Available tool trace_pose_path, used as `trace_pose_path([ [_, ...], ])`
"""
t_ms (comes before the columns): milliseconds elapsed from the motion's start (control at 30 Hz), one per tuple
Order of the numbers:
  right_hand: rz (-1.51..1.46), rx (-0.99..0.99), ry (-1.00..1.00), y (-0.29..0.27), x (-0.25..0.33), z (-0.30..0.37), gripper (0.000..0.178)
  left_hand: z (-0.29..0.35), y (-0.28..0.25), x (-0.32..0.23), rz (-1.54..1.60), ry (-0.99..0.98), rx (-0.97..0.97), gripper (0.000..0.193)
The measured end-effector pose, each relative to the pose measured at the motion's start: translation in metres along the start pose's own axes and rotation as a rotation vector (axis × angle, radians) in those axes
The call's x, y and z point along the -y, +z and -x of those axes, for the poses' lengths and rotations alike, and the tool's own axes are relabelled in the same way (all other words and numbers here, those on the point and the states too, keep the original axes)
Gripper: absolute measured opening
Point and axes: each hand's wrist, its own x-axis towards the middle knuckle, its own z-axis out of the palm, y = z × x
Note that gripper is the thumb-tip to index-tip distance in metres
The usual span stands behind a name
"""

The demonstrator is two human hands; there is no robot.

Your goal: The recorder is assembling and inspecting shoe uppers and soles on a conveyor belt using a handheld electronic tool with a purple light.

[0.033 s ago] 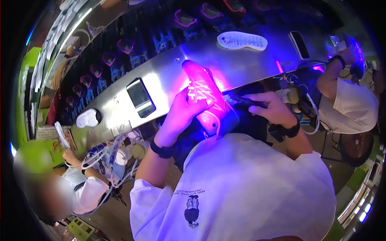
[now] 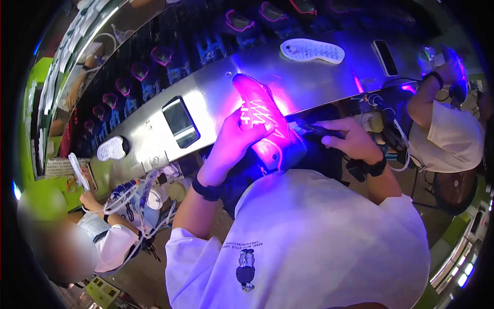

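Observation:
A shoe upper (image 2: 264,114) with pale laces glows pink under violet light, its toe pointing away over the near edge of the metal table. My left hand (image 2: 237,135) grips it from the left, thumb across the laces. From the right, my right hand (image 2: 355,141) holds a dark-handled tool (image 2: 314,129), its pale tip at the shoe's right side. Whether that tip touches the shoe, and exactly what kind of tool it is, I cannot tell. My right fingers are closed around the handle. The shoe's heel end sits close to my shirt, partly in shadow.
On the metal table (image 2: 216,82) lie a phone-like dark device (image 2: 181,122), a white sole (image 2: 312,51), another pale sole (image 2: 111,149) and a phone (image 2: 385,57). Beyond runs a rack of shoe uppers (image 2: 239,21). Co-workers sit left (image 2: 110,242) and right (image 2: 446,136), with cups and hoses nearby.

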Motion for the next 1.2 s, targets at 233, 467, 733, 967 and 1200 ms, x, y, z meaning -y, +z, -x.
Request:
trace_pose_path([
  [233, 0.112, -0.077, -0.078, 0.005, -0.003, 0.017, 0.042, -0.004, -0.005, 0.013, 0.069, 0.022, -0.109, 0.056],
  [467, 0.216, -0.184, -0.222, 0.007, 0.002, 0.005, 0.040, -0.004, -0.009, 0.016, 0.291, -0.092, -0.115, 0.048],
  [733, 0.544, -0.233, -0.482, -0.021, 0.037, -0.024, 0.042, 0.000, 0.004, 0.010, 0.728, -0.218, -0.053, 0.044],
  [967, 0.633, -0.222, -0.454, -0.030, 0.056, -0.037, 0.036, 0.002, -0.003, 0.032, 1.130, -0.395, 0.135, 0.054],
  [1200, 0.471, -0.193, -0.452, -0.017, 0.045, -0.046, 0.040, 0.004, -0.001, 0.042, 1.450, -0.509, 0.246, 0.068],
])
